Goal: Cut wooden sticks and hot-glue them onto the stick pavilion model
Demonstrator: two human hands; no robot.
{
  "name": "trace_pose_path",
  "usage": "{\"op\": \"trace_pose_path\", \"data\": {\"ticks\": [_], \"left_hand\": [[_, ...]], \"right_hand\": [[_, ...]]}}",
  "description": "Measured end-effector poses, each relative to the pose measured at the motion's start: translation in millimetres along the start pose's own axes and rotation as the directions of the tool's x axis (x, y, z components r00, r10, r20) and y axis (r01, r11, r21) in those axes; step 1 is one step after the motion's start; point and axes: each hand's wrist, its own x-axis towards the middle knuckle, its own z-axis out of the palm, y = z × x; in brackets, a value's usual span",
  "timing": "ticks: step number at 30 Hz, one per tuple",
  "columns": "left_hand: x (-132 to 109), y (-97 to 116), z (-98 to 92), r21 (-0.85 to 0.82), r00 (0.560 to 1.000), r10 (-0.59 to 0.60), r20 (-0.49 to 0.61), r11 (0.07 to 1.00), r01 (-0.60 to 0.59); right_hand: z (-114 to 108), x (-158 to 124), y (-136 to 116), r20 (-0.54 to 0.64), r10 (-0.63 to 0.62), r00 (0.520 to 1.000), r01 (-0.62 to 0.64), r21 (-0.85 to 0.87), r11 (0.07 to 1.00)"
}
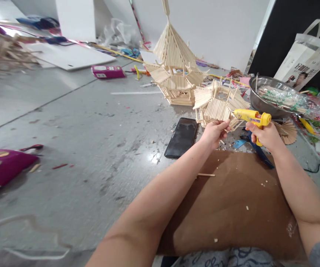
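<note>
Left hand [214,133]: fingers closed around the lower edge of a stick-built roof section [217,109], held just above the floor beyond the far edge of the brown cardboard sheet [232,207].

Right hand [265,137]: clamped on the grip of a yellow glue gun [253,118]. The nozzle points left and meets the right side of the roof section. A blue object lies under this hand at the cardboard's far right corner; I cannot tell what it is.

Cardboard sheet: lies on the grey floor in front of the person. One loose stick [206,174] rests across its far left edge, with small wood chips scattered on it.

A black phone [182,137] lies face up on the floor, just left of the left hand.

Behind the roof section stands a finished stick pagoda [173,70]. To the right is a steel bowl [262,107] holding bagged sticks, with a white tote bag [304,59] beyond it.

A magenta box [107,71] lies on the floor far left of the pagoda.
</note>
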Motion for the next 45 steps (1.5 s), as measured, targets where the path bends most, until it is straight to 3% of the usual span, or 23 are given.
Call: {"op": "trace_pose_path", "data": {"ticks": [4, 15, 21, 30, 34, 38, 45], "left_hand": [[-2, 2, 1.4, -0.002, 1.0, -0.006, -0.012, 1.0, 0.005], [-2, 2, 2.0, 0.004, 1.0, -0.02, -0.021, 1.0, 0.02], [1, -1, -1.3, -0.015, 1.0, -0.013, 0.0, 1.0, 0.013], [2, -6, -6.8, 0.0, 0.997, -0.013, 0.074, 1.0, 0.013], [-5, -7, -5.5, 0.137, 0.995, -0.059, 0.082, 0.989, 0.047], [-14, -7, -4.2, 0.351, 0.998, -0.001, 0.064, 0.936, -0.022], [-19, -1, 1.9, 0.588, 0.989, 0.081, 0.122, 0.797, -0.138]], "right_hand": [[1, 0, -2, -0.046, -0.004, 0.999, 0.005, 0.035, 0.999], [-4, -7, -12, 0.002, 0.034, 0.999, -0.034, 0.056, 0.998], [-6, -14, -9, -0.051, 0.089, 0.995, -0.08, 0.15, 0.985], [-31, -35, 9, -0.094, 0.167, 0.981, -0.129, 0.325, 0.937], [-44, -44, 21, -0.119, 0.18, 0.977, -0.126, 0.359, 0.925], [-60, -51, 36, -0.125, 0.217, 0.968, -0.149, 0.407, 0.901], [-84, -52, 85, -0.193, 0.403, 0.895, -0.247, 0.538, 0.806]]}}
